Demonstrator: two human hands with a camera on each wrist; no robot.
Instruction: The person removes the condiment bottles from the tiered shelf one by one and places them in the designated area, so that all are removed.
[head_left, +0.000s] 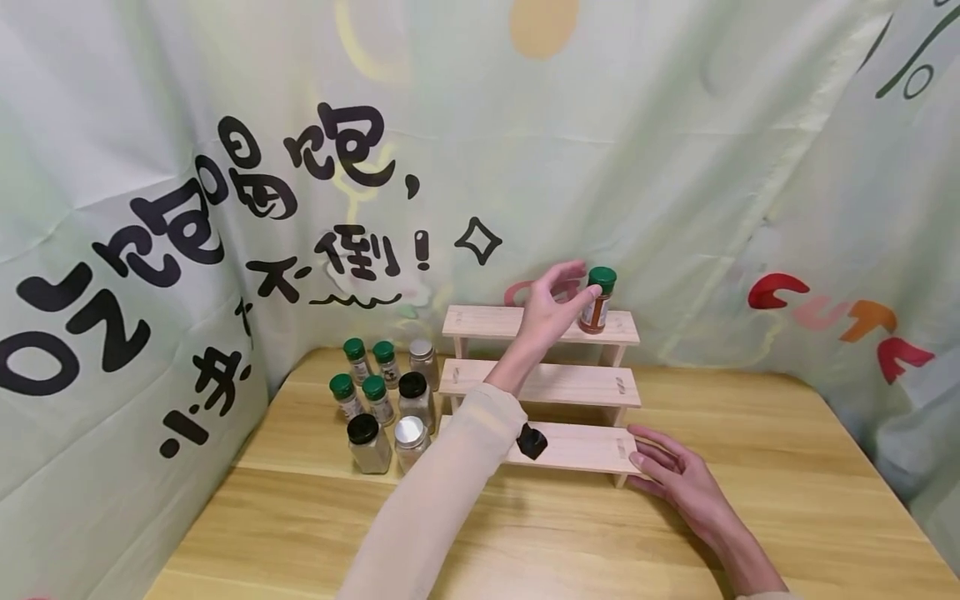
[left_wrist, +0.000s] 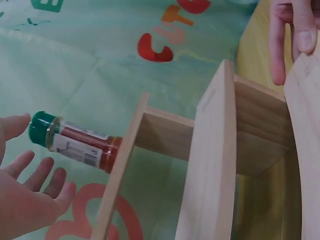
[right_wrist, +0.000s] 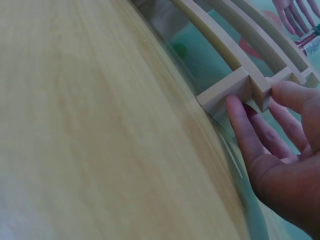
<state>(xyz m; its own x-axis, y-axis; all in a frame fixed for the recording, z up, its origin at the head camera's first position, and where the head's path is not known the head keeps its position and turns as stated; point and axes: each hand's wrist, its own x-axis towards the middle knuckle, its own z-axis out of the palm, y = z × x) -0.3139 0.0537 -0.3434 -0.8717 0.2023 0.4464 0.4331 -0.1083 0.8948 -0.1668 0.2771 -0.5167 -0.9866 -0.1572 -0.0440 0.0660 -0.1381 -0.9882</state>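
A spice jar [head_left: 596, 310] with a green cap and reddish contents stands upright at the right end of the top step of a three-tier wooden rack [head_left: 577, 385]. Beside it is my left hand [head_left: 553, 307], its fingers spread. In the left wrist view, a gap shows between most of those fingers and the jar [left_wrist: 82, 145], with one fingertip close to the cap. Down at the right end of the lowest step, my right hand [head_left: 678, 483] grips the rack's corner. The right wrist view shows its fingertips against the board end and the side support [right_wrist: 227, 95].
Left of the rack, several jars with green, black and silver caps stand grouped, including a black-capped jar [head_left: 369, 446]. A small black object [head_left: 532, 442] shows by the left sleeve, over the lowest step. Printed cloth [head_left: 675, 167] hangs behind the wooden table [head_left: 795, 450].
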